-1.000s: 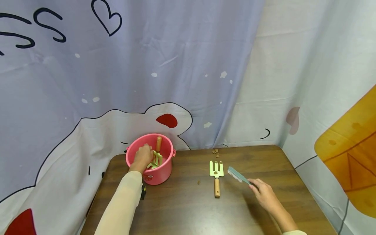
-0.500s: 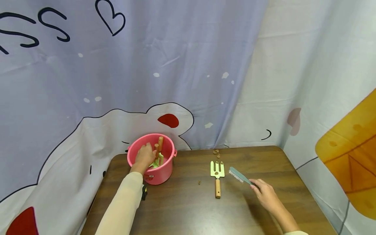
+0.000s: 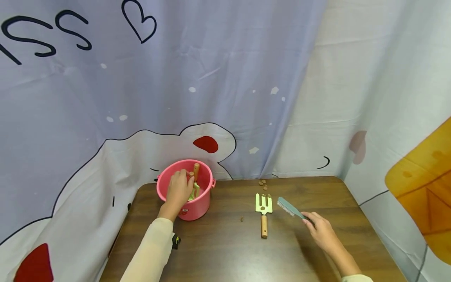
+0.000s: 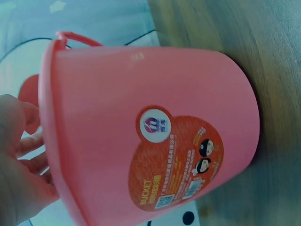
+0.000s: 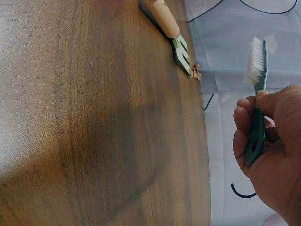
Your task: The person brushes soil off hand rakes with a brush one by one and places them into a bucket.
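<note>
In the head view a pink bucket (image 3: pixel 197 209) stands at the table's back left. Two wooden handles (image 3: pixel 196 172) and green tool heads (image 3: pixel 196 190) show inside it. My left hand (image 3: pixel 179 190) is over the rim, fingertips close to the handles. The left wrist view shows loosely bent fingers (image 4: pixel 32 143) beside the rim, with nothing visible in them. My right hand (image 3: pixel 320 231) grips a blue-green brush (image 3: pixel 289 206) by its handle, white bristles downward, above the table. Between the hands lies a light green hand fork (image 3: pixel 264 207) with a wooden handle.
Small brown crumb-like bits (image 3: pixel 262 183) lie near the table's back edge, and another bit (image 3: pixel 241 219) lies left of the fork. A printed curtain (image 3: pixel 229 98) hangs behind the brown wooden table (image 3: pixel 225 250).
My left hand has risen slightly and come toward the bucket's front rim. A second wooden handle, hidden at first, now shows in the bucket. The right hand keeps holding the brush in place.
</note>
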`<state>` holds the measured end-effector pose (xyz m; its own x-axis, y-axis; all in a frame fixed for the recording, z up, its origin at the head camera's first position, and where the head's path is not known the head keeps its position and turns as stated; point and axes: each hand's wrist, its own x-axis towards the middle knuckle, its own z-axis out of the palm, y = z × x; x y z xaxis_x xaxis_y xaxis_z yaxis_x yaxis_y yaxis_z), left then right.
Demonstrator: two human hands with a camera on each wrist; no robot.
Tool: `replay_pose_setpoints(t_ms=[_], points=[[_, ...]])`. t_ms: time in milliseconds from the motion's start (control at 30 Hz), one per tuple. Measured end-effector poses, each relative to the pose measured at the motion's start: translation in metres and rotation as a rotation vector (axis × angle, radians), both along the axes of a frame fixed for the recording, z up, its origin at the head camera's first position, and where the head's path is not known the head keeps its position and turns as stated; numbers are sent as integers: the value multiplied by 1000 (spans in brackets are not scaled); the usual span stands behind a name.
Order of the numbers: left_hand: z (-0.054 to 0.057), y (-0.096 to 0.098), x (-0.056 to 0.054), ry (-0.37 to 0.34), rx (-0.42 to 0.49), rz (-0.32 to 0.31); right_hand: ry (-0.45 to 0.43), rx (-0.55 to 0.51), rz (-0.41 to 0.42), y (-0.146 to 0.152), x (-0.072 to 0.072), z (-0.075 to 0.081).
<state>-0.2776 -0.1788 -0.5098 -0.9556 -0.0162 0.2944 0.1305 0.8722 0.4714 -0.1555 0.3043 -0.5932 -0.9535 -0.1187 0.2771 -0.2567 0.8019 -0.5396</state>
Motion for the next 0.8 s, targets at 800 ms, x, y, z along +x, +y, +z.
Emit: replay_pose_setpoints(t_ms=[800], points=[[-3,42,67,366,90,-203,52,0,-26,1,-10,3]])
